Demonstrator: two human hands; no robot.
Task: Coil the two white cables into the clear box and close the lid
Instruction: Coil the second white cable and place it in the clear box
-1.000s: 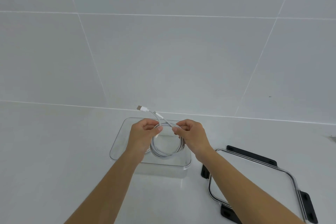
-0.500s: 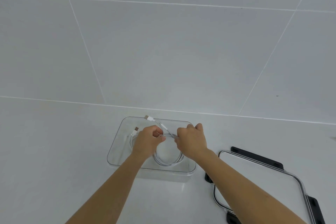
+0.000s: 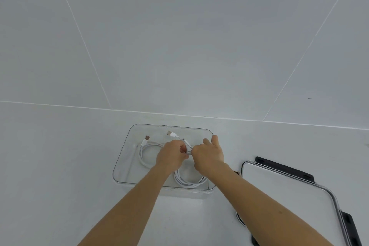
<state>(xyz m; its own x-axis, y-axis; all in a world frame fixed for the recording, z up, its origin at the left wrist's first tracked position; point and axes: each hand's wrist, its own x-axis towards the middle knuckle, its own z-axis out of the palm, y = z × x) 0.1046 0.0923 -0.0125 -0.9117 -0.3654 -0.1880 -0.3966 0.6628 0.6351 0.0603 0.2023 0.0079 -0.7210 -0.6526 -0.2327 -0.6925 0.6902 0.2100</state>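
Second cable (image 3: 189, 181): white coil, low in the clear box (image 3: 126, 168) toward its 4 o'clock corner. Its near loops are down by the near wall, and its plug (image 3: 170, 133) points to 11 o'clock over the far side.
Change: a second ago this coil was held up over the box rim; it is now sunk inside.
Left hand (image 3: 171, 155): fingers curled, pinching the top of the coil from the 9 o'clock side.
Right hand (image 3: 209, 156): fingers curled on the same spot from 3 o'clock, nearly touching the left. One digit is raised toward the box's 1 o'clock corner.
First cable (image 3: 144, 156): coiled flat on the box floor at 9 o'clock, free of both hands, plug end up at 11 o'clock. It was screened by the left hand a second ago.
Lid (image 3: 279, 191): off, lying flat at the box's 4 o'clock, apart from it; clear panel, black clasps (image 3: 283, 168).
Counter (image 3: 60, 175): plain white, glossy.
Wall (image 3: 179, 46): large pale grey tiles with thin white grout lines, meeting the counter at 12 o'clock.
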